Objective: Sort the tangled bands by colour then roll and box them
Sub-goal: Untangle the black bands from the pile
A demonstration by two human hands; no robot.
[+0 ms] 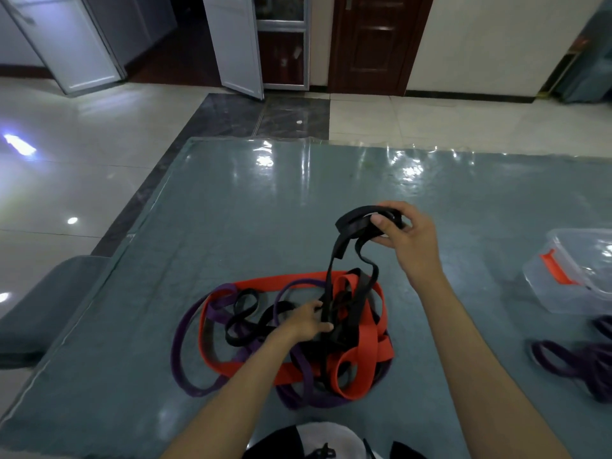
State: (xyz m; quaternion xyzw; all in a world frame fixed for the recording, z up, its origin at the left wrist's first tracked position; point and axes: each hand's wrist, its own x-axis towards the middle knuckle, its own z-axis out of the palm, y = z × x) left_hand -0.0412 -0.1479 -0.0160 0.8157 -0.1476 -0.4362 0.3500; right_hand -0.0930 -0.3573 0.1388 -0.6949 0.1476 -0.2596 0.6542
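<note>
Right hand (402, 235) is up above the table, fingers and thumb curled round the looped top of a black band (361, 223), and I can see that band hanging down in two strands into the heap below. Left hand (306, 321) is low, down in the middle of the tangled pile (284, 336), fingers pinching a black strand right where it drops into the knot. The pile sits on the near centre of the table (231, 210), a blue-grey top under a glossy clear cover. In it I make out wide red bands (369, 342) looping round the outside, thin purple bands (180, 352) spilling to the left and the near side, and more black ones (243, 313) twisted through the middle. Over on the right edge, a separate bunch of purple bands (576, 362) lies well apart from the heap. Just beyond that bunch, farther right, stands a clear plastic box (573, 276) with an orange clip (554, 268) on its side. I can't tell whether anything is inside it. Left of the table there's a grey chair (43, 293) tucked close.
</note>
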